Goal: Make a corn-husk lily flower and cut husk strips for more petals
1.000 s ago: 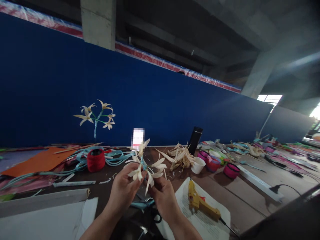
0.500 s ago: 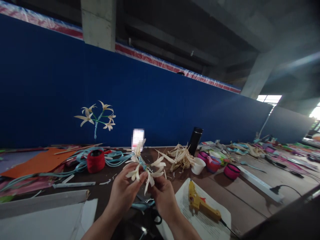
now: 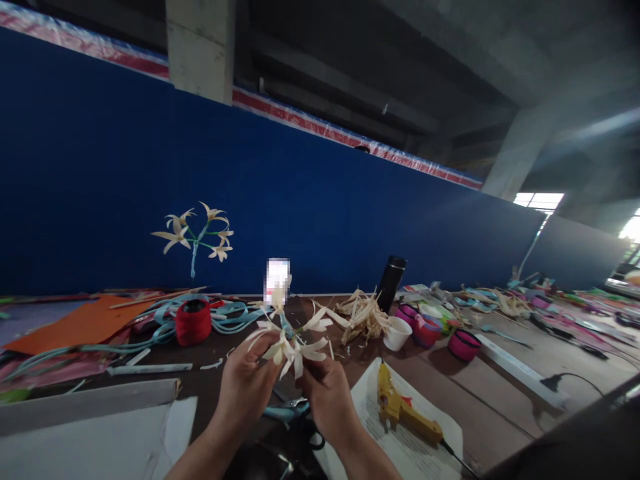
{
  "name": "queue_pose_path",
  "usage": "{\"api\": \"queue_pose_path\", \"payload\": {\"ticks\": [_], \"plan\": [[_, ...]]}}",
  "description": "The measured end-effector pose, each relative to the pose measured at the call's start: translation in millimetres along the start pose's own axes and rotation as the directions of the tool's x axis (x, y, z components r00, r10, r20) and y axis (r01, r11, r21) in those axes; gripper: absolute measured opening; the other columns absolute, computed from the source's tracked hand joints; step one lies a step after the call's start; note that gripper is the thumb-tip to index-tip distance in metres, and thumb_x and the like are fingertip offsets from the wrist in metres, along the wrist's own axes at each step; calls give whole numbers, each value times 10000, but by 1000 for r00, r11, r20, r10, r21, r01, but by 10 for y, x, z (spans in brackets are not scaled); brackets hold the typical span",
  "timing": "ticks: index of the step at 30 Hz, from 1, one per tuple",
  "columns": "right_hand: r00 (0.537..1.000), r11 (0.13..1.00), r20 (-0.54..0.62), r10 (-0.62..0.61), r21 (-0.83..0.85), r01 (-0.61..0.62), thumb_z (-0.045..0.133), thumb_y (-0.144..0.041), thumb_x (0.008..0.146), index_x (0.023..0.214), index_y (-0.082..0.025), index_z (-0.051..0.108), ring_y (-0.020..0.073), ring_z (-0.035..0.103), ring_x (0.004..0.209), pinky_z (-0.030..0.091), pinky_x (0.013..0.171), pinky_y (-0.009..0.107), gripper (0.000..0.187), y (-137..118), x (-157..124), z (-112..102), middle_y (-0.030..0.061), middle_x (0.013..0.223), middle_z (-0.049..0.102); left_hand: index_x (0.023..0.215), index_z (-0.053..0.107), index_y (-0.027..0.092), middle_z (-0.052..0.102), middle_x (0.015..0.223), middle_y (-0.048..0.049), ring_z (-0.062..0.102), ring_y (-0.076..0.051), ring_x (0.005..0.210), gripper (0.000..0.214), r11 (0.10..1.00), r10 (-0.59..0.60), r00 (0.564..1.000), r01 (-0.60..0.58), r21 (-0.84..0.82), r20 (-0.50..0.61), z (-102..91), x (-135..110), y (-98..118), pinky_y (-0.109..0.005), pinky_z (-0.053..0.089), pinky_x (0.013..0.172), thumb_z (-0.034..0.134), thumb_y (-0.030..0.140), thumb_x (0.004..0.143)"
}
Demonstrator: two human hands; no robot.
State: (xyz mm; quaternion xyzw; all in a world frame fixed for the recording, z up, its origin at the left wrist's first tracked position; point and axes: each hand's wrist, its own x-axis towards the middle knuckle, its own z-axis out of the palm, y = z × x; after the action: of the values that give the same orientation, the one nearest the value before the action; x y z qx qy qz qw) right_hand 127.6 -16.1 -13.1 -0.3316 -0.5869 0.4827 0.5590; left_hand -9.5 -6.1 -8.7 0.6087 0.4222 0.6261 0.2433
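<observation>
A spray of pale cream artificial flowers (image 3: 295,350), bound with light blue wrapping at its middle, is held between my two hands above the table. My left hand (image 3: 250,380) closes on its left side, the thumb pressed near a blossom. On the other side my right hand (image 3: 327,390) has its fingers curled under the petals, gripping low on the spray; the fingertips are partly hidden. Scissors (image 3: 316,437) and a light blue strip (image 3: 286,412) lie beneath the hands, partly covered. A similar finished-looking flower spray (image 3: 195,240) stands against the blue partition.
A yellow glue gun (image 3: 407,410) rests on printed paper (image 3: 370,413) at right. Behind are a red roll (image 3: 193,323), dried husk strips (image 3: 363,317), a white cup (image 3: 397,333), a black bottle (image 3: 391,283) and a power strip (image 3: 523,370). A white box (image 3: 90,433) sits front left.
The flower spray has tilted and turned slightly in my hands, so its front petals now sit higher and closer together. Both hands keep their hold; the view has shifted very slightly.
</observation>
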Motion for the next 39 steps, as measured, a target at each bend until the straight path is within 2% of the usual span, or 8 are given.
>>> {"api": "queue_pose_path", "payload": {"ticks": [5,11,15,24,28,33,37,39], "plan": [[1000,1000,-19,-6,-19,6,663,-427,741,924,-155,693,157,534,669,437,615,239,329,-16,-7,34,20,711,627,891,706,185,697,906,-49,643,-191,844,223,999,33,996,-32,18,-79,-13,1,36,-271,500,774,623,191,684],[1000,997,21,-22,77,21,663,-401,756,859,-148,676,135,503,640,435,634,234,274,-67,-16,79,-2,657,571,840,703,150,698,890,-70,643,-198,789,204,999,21,996,-24,-40,-89,-45,-13,173,-287,506,744,616,194,660],[999,988,45,-24,155,16,657,-412,761,892,-165,682,137,507,644,428,627,239,281,-74,-7,97,6,700,609,805,696,146,695,838,-67,636,-197,766,168,996,36,996,-43,-80,-84,-67,-15,222,-285,501,729,620,194,663],[998,991,36,-46,127,41,661,-432,746,913,-177,688,168,555,660,440,636,279,306,-23,-3,111,36,749,655,832,702,176,676,829,-37,618,-161,752,166,992,115,992,-118,-39,-57,-104,-39,254,-240,489,712,622,150,689],[999,993,8,-38,117,37,657,-436,750,845,-167,683,146,537,611,422,586,254,286,4,-3,123,26,719,649,792,713,173,681,781,-38,621,-160,717,139,991,128,987,-131,-23,-92,-97,-35,335,-233,498,676,630,165,681],[998,997,20,-52,59,50,645,-433,765,947,-154,681,163,570,691,446,639,258,335,-49,-10,118,45,791,667,756,711,167,692,765,-53,636,-179,706,138,994,95,980,-104,-40,-173,-65,-15,302,-250,523,656,674,238,645],[1000,998,-29,-2,56,4,744,-355,673,849,-166,698,160,580,677,460,653,255,262,-91,-6,111,28,753,672,788,722,180,701,862,-76,635,-211,869,153,994,108,989,-109,-5,-103,-47,15,254,-291,516,789,645,285,707],[999,995,-46,-22,94,26,762,-326,650,832,-175,712,163,583,682,465,676,262,242,-106,2,115,22,737,669,803,726,191,701,894,-76,625,-221,924,157,994,111,993,-111,1,-44,-42,26,267,-289,516,791,626,289,733]]}}
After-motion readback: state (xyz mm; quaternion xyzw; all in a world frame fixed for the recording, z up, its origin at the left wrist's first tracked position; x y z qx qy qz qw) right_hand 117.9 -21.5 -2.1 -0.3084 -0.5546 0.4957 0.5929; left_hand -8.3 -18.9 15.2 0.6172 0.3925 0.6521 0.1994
